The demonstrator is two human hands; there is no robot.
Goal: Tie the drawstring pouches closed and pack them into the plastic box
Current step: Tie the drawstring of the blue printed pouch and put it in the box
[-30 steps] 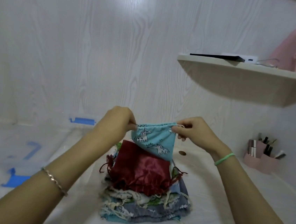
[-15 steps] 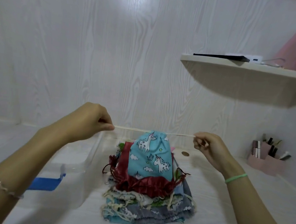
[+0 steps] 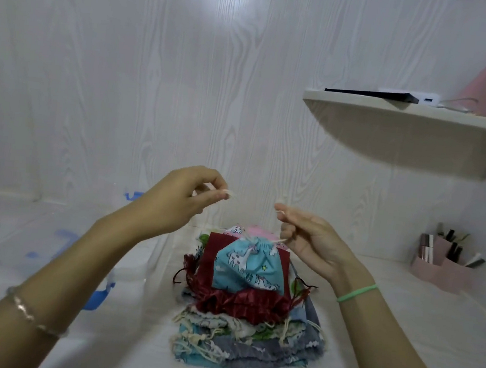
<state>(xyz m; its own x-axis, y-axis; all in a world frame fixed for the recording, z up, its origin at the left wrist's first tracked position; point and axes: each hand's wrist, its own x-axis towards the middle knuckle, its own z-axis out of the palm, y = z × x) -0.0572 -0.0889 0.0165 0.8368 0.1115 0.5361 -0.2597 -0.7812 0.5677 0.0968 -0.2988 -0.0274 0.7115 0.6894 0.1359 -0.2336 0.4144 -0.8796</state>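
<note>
box [image 3: 133, 272] of clear plastic lies at the left of the frame, hard to read against the white table [image 3: 399, 335], with blue latches [image 3: 98, 297] at its near and far sides. your left forearm crosses in front of it from the lower left corner, a thin bracelet [image 3: 31, 315] on the wrist. your left hand [image 3: 178, 202] is raised just left of centre, thumb and forefinger pinched on one pale end of the drawstring [image 3: 230, 195], the other fingers curled under. below and between your hands, the blue unicorn pouch [image 3: 243, 269] lies on a dark red pouch [image 3: 241, 303], its neck gathered tight and turned toward the far wall. both rest on a stack of other pouches [image 3: 249, 343], greys, blues and creams with loose cords at the edges; the stack stands just right of the box. your right hand [image 3: 310, 240] is right of centre, a little lower than the left, fingers curled; the drawstring runs from the pouch neck up into them. a green band [image 3: 356, 293] rings that wrist. in the upper right a white shelf [image 3: 406, 132] carries a flat black device [image 3: 371, 93] and a white power bank [image 3: 424, 98]. a pink organiser [image 3: 442, 272] holding small tubes sits at the right edge.
</note>
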